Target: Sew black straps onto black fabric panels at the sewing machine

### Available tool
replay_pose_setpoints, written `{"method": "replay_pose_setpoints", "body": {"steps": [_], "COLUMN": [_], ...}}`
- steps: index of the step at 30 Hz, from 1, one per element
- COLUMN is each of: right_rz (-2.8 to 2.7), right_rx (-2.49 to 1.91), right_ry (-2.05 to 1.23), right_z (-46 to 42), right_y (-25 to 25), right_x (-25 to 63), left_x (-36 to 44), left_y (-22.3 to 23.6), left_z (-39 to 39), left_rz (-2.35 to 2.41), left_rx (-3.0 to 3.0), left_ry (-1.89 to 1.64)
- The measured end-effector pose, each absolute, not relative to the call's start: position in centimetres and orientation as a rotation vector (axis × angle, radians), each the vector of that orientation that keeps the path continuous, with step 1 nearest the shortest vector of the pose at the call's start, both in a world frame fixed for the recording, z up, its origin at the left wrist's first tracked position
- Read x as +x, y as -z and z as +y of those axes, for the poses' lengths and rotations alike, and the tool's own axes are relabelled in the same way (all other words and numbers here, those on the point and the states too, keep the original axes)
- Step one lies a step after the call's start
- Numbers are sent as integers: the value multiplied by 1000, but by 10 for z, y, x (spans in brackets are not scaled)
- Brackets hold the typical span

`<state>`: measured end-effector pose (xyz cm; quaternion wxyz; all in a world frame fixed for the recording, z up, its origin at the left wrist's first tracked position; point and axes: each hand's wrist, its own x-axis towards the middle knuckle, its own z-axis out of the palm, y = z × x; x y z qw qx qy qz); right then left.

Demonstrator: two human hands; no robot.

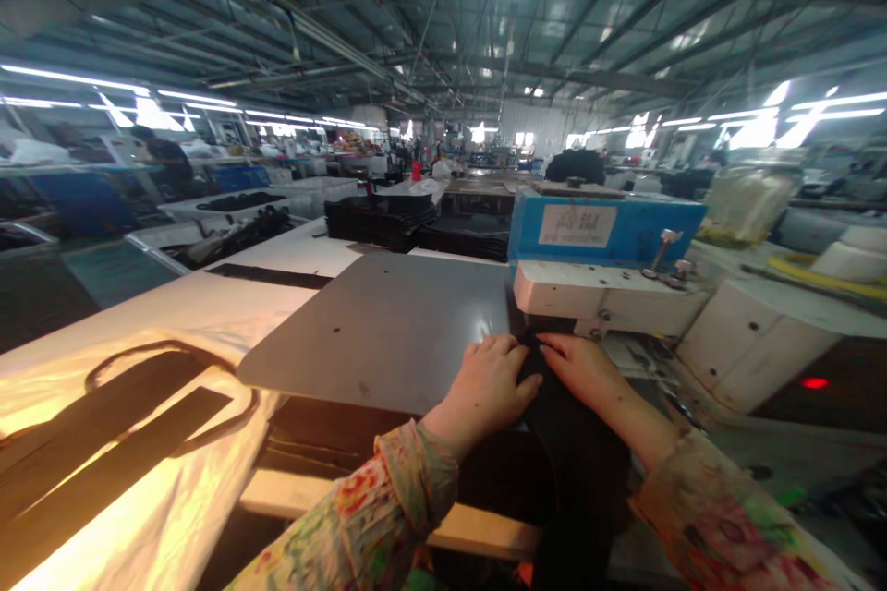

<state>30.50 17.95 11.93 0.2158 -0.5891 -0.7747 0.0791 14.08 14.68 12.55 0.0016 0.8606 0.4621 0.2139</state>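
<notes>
A long black sheet of material [578,443] hangs from a blue and white machine [602,286] toward my lap. My left hand [485,383] bends over the edge of a smooth grey metal plate [374,323]. Its fingers and thumb are closed on the left edge of the black sheet. My right hand [586,369] lies across the sheet from the right, fingertips pressed together on it just in front of the machine's white head. Both hands are close together. The sheet's far end is hidden under the machine.
Stacks of black pieces [378,220] lie beyond the plate, with a black strip [270,275] on the white table. Dark strips [117,416] rest on a lit covering at left. A clear jar [752,199] stands at right. A person [164,162] is far left.
</notes>
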Motion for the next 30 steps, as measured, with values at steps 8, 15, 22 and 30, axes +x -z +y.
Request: {"method": "replay_pose_setpoints", "body": {"steps": [8,15,22,30], "right_rz": [-2125,-2150,-2163,-2164], "right_rx": [-1662,-1706,-1711,-1714], "right_ry": [-196,-106,-83,-55], "right_z": [180,178,177,177], "right_y": [-123,-127,-126,-125], "right_x": [302,298,298,298], "left_x": [142,141,142,141], "left_y": [-122,-122,-123,-124], "left_z": [147,147,146,145], "left_rz": [1481,1419,1395,1379], "left_rx": [2713,2757,2782,2785], "left_ry": [-666,-677,-653,-649]}}
